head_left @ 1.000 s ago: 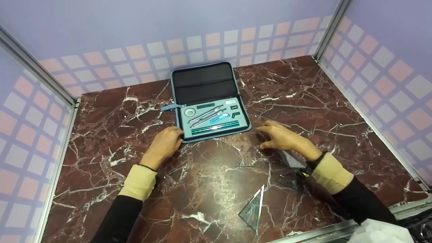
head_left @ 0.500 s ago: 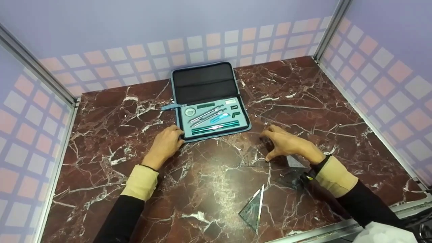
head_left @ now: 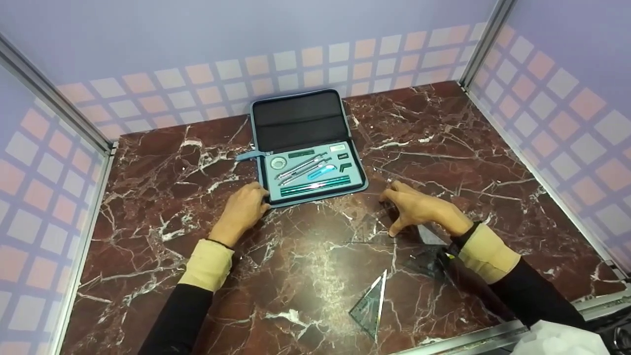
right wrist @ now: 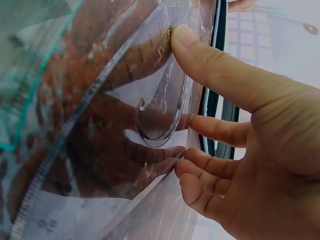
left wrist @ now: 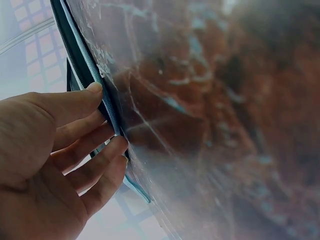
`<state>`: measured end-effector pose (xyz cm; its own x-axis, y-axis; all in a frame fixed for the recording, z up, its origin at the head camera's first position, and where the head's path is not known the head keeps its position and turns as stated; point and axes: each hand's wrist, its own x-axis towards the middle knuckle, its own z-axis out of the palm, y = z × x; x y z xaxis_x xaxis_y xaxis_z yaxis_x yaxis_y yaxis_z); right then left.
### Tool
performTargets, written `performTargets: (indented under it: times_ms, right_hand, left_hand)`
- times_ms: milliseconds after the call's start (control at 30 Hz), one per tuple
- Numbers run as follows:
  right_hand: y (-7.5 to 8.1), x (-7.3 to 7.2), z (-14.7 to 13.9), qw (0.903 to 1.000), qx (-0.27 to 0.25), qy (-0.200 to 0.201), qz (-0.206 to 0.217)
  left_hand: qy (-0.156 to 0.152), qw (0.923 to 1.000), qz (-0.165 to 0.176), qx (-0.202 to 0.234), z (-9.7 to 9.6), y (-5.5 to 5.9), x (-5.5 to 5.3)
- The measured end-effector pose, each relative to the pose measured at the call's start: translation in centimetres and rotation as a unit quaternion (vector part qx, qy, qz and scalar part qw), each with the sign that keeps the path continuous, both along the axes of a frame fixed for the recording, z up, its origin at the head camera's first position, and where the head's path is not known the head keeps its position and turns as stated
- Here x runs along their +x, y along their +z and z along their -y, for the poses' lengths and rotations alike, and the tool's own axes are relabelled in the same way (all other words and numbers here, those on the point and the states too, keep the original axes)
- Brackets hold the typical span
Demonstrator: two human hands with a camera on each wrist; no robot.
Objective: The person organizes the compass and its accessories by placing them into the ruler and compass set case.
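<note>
A blue zip case (head_left: pixel 298 129) lies unfolded near the back wall, its black-lined lid leaning up. In its grey tray sit two teal rods (head_left: pixel 315 185), silver compasses (head_left: pixel 300 168), a light blue piece (head_left: pixel 321 172) and a white eraser (head_left: pixel 337 148). My left hand (head_left: pixel 241 209) holds the case's front left corner, thumb and fingertips against the zipped edge. To the right of the case, my right hand (head_left: pixel 419 209) spreads thumb and fingers apart over a clear plastic set square (right wrist: pixel 135 60) with printed scales, its fingertips touching the plastic. That set square is barely visible in the head view.
Toward the front lies a small, greyish set square (head_left: pixel 369 308). Another dark transparent piece (head_left: pixel 421 261) is partly under the right wrist. Patterned panels (head_left: pixel 315 74) wall the marbled table (head_left: pixel 162 261) on three sides. Something white and crumpled (head_left: pixel 557 340) sits at the bottom right.
My right hand has moved slightly right and toward the front, its thumb shifting nearer the front edge of the clear plastic. The left hand stays at the case corner.
</note>
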<state>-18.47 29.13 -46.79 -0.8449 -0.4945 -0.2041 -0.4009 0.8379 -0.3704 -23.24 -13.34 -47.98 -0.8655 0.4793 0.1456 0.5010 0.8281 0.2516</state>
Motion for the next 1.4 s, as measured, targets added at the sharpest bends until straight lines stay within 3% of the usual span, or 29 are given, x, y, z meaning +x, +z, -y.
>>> performTargets:
  times_ms: [200,567,833,1400]
  right_hand:
    - [0.1,-0.3,0.2,0.9998,0.019,-0.004,0.008]
    - [0.4,-0.1,0.6,0.9989,0.040,0.020,-0.015]
    - [0.7,-0.5,1.0,0.9985,0.054,0.013,-0.001]
    - [0.7,-1.1,0.5,0.9998,0.018,-0.008,0.009]
  left_hand:
    - [-0.002,1.0000,-0.003,0.001,0.0,0.0,0.0]
    - [0.002,1.0000,-0.009,-0.001,-0.1,-0.1,0.1]
    - [0.002,0.9997,-0.022,-0.005,-0.2,-0.1,0.1]
    - [0.009,0.9999,-0.009,-0.010,-0.2,0.0,0.2]
